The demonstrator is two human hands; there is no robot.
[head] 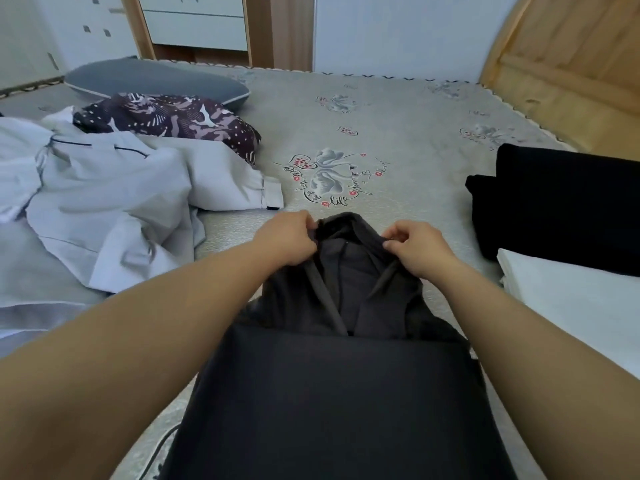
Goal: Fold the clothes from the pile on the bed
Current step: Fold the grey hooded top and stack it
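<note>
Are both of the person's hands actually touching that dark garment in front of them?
Touching. The head view shows the left hand and right hand each pinching the far edge of the dark garment, fingers curled round the cloth.

Two hands, left hand (289,237) and right hand (417,249). One dark hoodie (339,358). One pale shirt (104,209). One patterned garment (173,116). One grey pillow (152,79). One folded black garment (561,202). One folded white garment (575,303).
</note>
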